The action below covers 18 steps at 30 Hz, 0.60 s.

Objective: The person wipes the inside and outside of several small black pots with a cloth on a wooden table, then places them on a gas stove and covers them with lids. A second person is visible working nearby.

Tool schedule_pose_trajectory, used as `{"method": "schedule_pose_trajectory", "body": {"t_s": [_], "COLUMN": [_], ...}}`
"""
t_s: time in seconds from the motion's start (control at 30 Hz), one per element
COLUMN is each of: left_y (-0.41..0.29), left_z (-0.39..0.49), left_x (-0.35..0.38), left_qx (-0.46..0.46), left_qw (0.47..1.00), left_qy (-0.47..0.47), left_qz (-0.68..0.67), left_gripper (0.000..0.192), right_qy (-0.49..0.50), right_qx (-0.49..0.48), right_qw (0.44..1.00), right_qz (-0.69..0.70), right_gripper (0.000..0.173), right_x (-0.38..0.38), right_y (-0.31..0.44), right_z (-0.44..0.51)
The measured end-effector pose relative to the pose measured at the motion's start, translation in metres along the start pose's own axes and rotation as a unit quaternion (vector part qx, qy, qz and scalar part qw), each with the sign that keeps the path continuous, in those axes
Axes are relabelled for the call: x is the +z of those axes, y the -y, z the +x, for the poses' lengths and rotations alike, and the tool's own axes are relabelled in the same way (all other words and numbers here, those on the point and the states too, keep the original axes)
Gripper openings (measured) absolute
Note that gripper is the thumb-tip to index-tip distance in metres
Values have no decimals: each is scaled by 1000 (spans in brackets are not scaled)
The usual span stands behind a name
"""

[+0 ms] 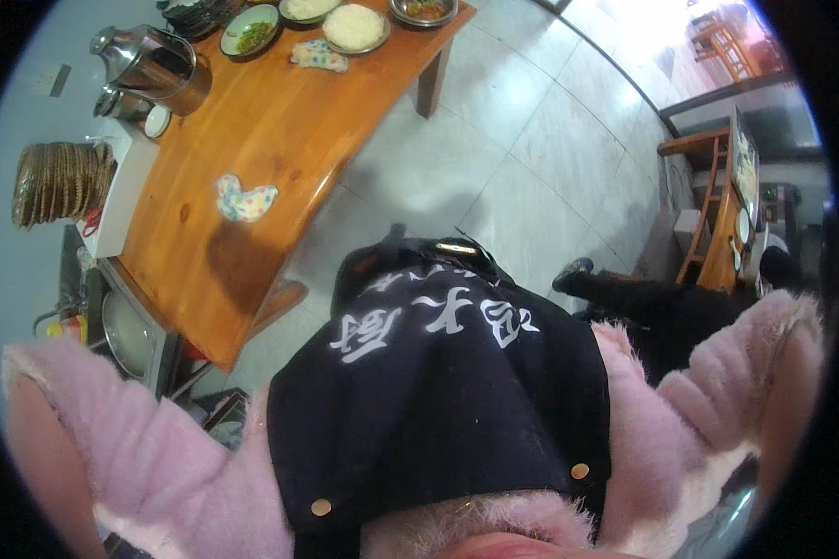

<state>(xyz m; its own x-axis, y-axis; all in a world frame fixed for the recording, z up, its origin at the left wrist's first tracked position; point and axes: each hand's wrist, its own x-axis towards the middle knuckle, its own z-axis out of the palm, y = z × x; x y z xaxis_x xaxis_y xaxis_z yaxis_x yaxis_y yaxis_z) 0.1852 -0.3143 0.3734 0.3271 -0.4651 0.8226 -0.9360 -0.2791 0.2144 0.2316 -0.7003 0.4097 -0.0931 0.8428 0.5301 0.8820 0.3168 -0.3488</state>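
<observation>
Both my hands are out of view; only my forearms and the pink fuzzy sleeves, left [112, 426] and right [713, 391], show at the sides, raised with the elbows out. A black apron [447, 412] with white writing covers my front. Before me to the left stands a varnished wooden table [307, 119]. On its near part lies a crumpled white cloth with coloured dots [246, 199]. Another dotted cloth [320, 56] is folded beside a bowl heaped with white rice or a similar food [353, 29]. A green-rimmed bowl [250, 32] holds chopped green food.
A steel lidded pot [150, 63] and a small white dish [157, 121] stand at the table's wall side. Stacked woven mats [63, 183] hang left, above a sink basin [127, 328]. Right, a person's dark-clothed leg [643, 297] is near a wooden table [723, 251]. Tiled floor [503, 119] lies between.
</observation>
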Motion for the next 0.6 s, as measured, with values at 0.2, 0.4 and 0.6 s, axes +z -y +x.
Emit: {"method": "schedule_pose_trajectory", "body": {"t_s": [0.2,0.4,0.6], "left_y": [-1,-4,7], "left_z": [-33,-58,-77], "left_x": [-7,-19,-13], "left_qx": [-17,-14,18], "left_qw": [999,999,999], "left_qy": [4,-18,-22], "left_qz": [-36,-48,-38], "left_gripper": [32,33,34], "right_qy": [-21,-59,-68], "right_qx": [62,180,220], "right_qw": [998,982,973], "right_qz": [14,26,7], "right_gripper": [38,37,36], "right_x": [33,80,117], "right_y": [10,15,11], "right_z": [15,-3,-19]}}
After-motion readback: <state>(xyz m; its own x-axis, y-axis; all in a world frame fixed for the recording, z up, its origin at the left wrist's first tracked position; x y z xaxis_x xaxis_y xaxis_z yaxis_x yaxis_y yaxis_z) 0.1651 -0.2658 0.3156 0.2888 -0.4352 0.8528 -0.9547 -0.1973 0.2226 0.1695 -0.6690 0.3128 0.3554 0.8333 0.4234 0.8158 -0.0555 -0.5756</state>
